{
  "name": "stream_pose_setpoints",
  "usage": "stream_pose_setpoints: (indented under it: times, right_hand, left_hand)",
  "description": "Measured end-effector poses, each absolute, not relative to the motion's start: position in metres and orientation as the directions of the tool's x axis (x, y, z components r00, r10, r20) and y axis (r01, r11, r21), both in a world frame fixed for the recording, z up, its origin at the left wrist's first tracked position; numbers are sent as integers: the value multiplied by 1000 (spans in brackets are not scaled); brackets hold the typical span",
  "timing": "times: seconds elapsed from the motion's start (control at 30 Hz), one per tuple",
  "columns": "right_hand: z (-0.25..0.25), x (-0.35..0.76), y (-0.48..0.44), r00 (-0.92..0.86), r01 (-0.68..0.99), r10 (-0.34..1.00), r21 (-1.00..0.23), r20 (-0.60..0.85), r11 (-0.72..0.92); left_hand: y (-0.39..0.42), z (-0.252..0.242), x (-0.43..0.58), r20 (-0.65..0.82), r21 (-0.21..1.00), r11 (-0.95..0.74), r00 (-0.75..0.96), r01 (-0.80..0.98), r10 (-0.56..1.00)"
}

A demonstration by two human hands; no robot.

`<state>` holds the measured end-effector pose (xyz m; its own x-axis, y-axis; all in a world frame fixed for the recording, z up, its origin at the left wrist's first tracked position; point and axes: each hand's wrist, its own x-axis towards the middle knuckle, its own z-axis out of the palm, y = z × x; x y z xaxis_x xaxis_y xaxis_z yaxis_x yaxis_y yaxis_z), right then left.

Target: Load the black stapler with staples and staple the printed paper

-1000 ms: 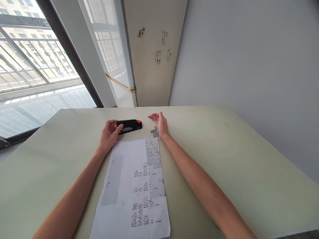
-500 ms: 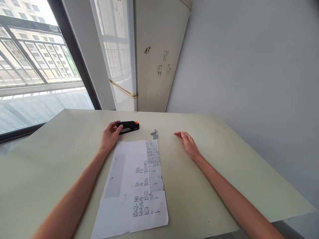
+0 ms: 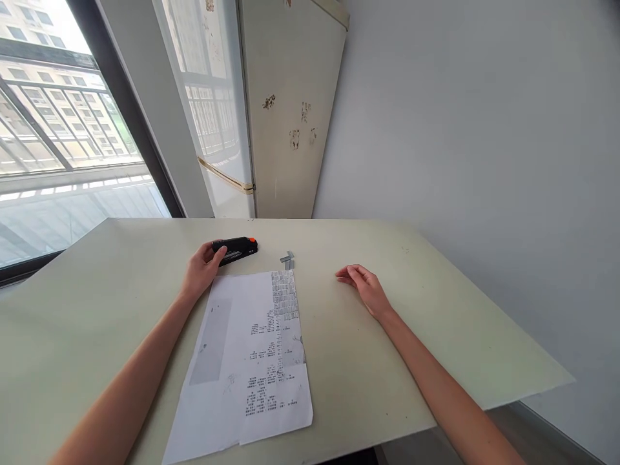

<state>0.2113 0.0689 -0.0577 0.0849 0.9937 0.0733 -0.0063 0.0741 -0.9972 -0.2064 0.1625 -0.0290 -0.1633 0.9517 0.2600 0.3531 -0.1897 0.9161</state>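
My left hand (image 3: 197, 272) grips the rear end of a black stapler (image 3: 238, 248) with an orange tip, thumb on the near side. The stapler lies on the table beyond the top edge of some printed paper sheets (image 3: 232, 349). A small cluster of grey staple strips (image 3: 289, 261) rests to the right of the stapler, just past the sheets' far right corner. To the right of the strips, my right hand (image 3: 367, 289) is at the tabletop, its fingers loosely bent and a little apart. Nothing shows in it, though its palm side is partly hidden.
The pale table (image 3: 387, 374) reaches to a grey wall (image 3: 460, 129) on the right. Behind its far edge stands an old refrigerator (image 3: 290, 77) with worn patches. A large window (image 3: 62, 129) with a dark frame is at the left.
The view has shifted, so the table items appear further left. My right hand has drawn slightly away from the staple strips, its fingers a bit more bent. My left hand keeps the stapler.
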Motion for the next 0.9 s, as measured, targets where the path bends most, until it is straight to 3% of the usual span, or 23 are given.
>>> stream_pose_setpoints:
  times: [0.23,0.5,0.77,0.9]
  right_hand:
    - [-52,211,65,61,51,996,-997,59,56]
    - [-53,210,68,56,82,995,-994,82,78]
    - [-49,202,66,-1,136,990,-981,139,137]
    - [-44,200,62,-47,177,982,-966,183,188]
  left_hand:
    - [168,-33,-210,255,937,-180,-235,299,938]
    - [173,-29,-212,271,962,-246,-330,117,904]
    - [143,-8,-149,318,946,-308,-105,103,942]
    - [102,-10,-88,291,943,-311,155,120,944]
